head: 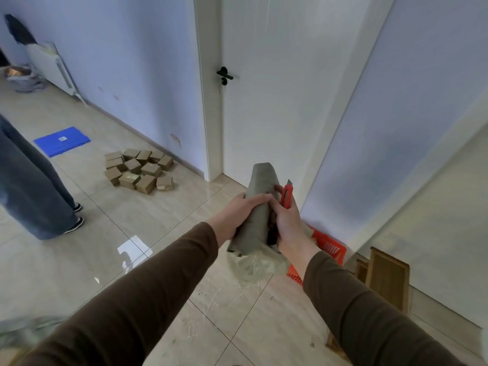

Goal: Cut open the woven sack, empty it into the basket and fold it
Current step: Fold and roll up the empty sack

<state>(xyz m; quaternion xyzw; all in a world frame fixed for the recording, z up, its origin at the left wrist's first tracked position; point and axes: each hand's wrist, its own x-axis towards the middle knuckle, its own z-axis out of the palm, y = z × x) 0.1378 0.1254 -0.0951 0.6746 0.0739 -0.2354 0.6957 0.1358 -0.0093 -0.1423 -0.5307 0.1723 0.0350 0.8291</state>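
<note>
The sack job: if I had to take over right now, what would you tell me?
Left hand: gripping the grey-green woven sack, held up rolled or bunched.
Right hand: on the same sack, also holding the red box cutter, blade out and pointing up.
The sack's lower end hangs over the orange basket on the floor by the wall.
Done: the sack looks slack, so probably cut and emptied; the basket's inside is hidden.
Left: check it is empty, close and put down the cutter, finish folding.
</note>
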